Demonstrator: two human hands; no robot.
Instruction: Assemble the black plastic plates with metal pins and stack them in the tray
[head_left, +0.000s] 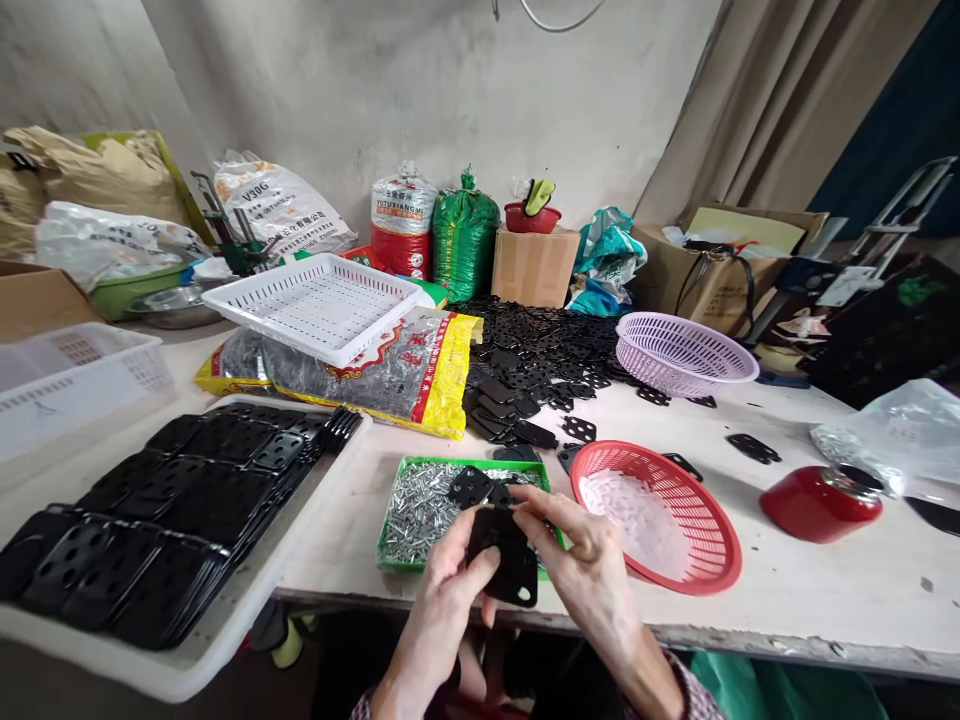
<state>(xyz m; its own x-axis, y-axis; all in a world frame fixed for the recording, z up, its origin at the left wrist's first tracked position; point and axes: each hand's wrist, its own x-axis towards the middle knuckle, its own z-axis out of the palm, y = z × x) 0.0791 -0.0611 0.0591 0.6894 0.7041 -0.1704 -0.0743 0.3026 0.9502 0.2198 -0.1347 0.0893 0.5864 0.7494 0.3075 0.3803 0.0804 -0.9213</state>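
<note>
My left hand (439, 590) grips a flat black plate (514, 565) with rounded corners and a hole near its lower corner, the thumb lying across its face. At the plate's upper right edge, my right hand (589, 565) has its thumb and fingertips pinched together; whatever is between them is hidden. Just behind both hands is a green tray (384, 545) full of small silver rivet-like pins (420, 510), with more black plates (471, 485) lying on top. To the right stands a red oval basket (716, 540) holding small whitish translucent pieces (637, 520).
A white tray (259, 590) with stacked black plates is at left. Loose black plates (525, 350) are heaped at the back, beside a purple basket (682, 350). A white basket (315, 300) rests on a yellow-edged bag (442, 380). A red jar (817, 505) stands right.
</note>
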